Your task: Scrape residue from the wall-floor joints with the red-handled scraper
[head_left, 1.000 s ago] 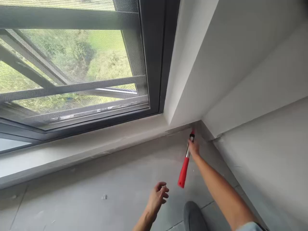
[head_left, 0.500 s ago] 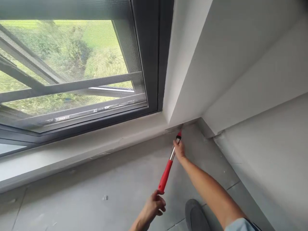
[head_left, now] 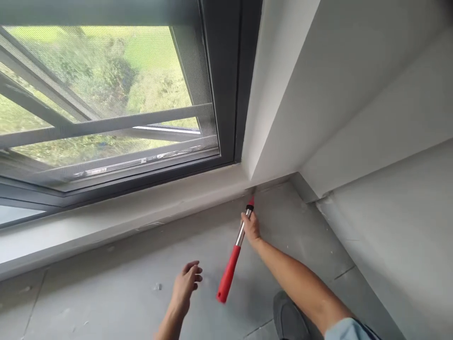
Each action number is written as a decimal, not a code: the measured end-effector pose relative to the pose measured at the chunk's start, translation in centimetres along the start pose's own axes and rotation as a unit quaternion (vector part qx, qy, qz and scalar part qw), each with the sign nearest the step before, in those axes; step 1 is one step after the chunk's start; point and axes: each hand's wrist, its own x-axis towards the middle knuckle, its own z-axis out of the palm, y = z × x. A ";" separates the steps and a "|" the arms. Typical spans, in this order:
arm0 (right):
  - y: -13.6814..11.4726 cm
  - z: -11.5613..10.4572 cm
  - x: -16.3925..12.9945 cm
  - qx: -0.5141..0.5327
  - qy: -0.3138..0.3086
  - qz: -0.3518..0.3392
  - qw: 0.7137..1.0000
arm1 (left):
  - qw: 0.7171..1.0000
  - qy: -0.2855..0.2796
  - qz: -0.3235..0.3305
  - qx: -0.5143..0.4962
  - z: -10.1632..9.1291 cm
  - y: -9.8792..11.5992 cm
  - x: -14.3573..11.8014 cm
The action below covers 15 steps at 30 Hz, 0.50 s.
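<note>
My right hand (head_left: 250, 226) is closed around the silver shaft of a long red-handled tool (head_left: 230, 273), just below its black collar. The tool slants, its narrow red upper end at the foot of the wall below the window ledge. Its working tip is too small and partly hidden to make out. The thick red handle points back toward me, free of any hand. To the left of that handle, my left hand (head_left: 186, 283) is in the air above the floor with loosely bent fingers and nothing in it.
A dark-framed window with a mesh screen (head_left: 152, 80) is at upper left, above a pale ledge (head_left: 141, 208). White walls (head_left: 389, 203) meet the grey tiled floor (head_left: 134, 283) at a corner on the right. A small whitish bit (head_left: 157, 286) lies on the tiles. My dark shoe (head_left: 290, 316) is at the bottom.
My left hand has let go of the handle's end and moved left. My right hand and the tool have shifted left along the foot of the wall, away from the corner.
</note>
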 end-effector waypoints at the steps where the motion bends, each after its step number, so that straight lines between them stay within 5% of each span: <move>1: -0.4 -1.3 1.5 0.007 0.021 0.015 1.000 | 1.000 -0.006 0.002 -0.005 -0.1 0.3 -0.1; 5: -2.3 -9.0 9.3 0.016 0.084 0.039 0.996 | 0.999 -0.037 0.006 -0.020 0.7 0.3 -1.2; 7: -2.5 -11.1 11.1 0.026 0.088 0.038 0.995 | 0.999 -0.045 0.006 -0.022 1.2 0.1 -1.6; 15: 0.2 -5.4 4.6 0.055 0.003 0.037 0.998 | 0.998 -0.058 0.017 -0.023 2.7 1.1 -2.0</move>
